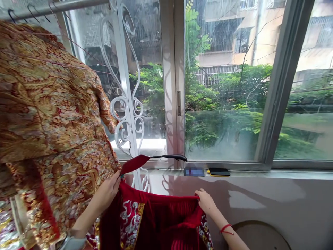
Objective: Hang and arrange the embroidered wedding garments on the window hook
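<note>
A dark red skirt with silver and gold embroidered panels hangs spread between my two hands, its waistband towards the top. My left hand is closed on the left end of the waistband. My right hand pinches the waistband's right end, a red cord round the wrist. From my left fingertips, a flat red spatula-shaped piece with a thin neck and black handle reaches right; whether my left hand grips it too, I cannot tell. The skirt's lower part runs out of view.
A gold and red embroidered garment hangs at left from a metal rail. Close behind stands a white scrolled metal stand. A black and yellow phone-like object and a blurred box lie on the windowsill. A round lid-like object is low right.
</note>
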A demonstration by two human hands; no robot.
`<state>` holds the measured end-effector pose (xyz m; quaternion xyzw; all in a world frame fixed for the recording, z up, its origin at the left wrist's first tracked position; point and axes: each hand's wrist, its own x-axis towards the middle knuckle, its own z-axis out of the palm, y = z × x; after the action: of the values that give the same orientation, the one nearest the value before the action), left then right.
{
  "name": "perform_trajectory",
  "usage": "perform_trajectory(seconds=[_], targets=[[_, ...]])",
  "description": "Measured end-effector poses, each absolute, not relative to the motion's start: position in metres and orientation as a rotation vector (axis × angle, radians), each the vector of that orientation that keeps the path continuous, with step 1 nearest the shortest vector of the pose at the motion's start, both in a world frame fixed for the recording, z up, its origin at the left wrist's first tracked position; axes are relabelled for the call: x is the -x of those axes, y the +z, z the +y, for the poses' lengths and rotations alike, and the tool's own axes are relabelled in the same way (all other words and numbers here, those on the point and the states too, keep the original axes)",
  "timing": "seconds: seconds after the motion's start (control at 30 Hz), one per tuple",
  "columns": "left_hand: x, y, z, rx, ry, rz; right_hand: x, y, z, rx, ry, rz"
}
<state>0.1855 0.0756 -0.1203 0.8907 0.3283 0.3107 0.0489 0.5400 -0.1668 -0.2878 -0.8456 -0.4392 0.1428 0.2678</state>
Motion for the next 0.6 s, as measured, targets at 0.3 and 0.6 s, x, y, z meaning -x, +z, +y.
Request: perform_trajectory(seconds=[0.3, 0.6], targets=[[-0.175, -0.111, 0.076, -2.742, 0.899, 0.964, -0.561, -0.254, -0.164, 1.857, 0.985, -0.860], [-0.166, -0.101, 0.071, -2.847, 0.940, 0.878, -0.577, -0.151, -0.117, 1.588, 0.921, -0.709]])
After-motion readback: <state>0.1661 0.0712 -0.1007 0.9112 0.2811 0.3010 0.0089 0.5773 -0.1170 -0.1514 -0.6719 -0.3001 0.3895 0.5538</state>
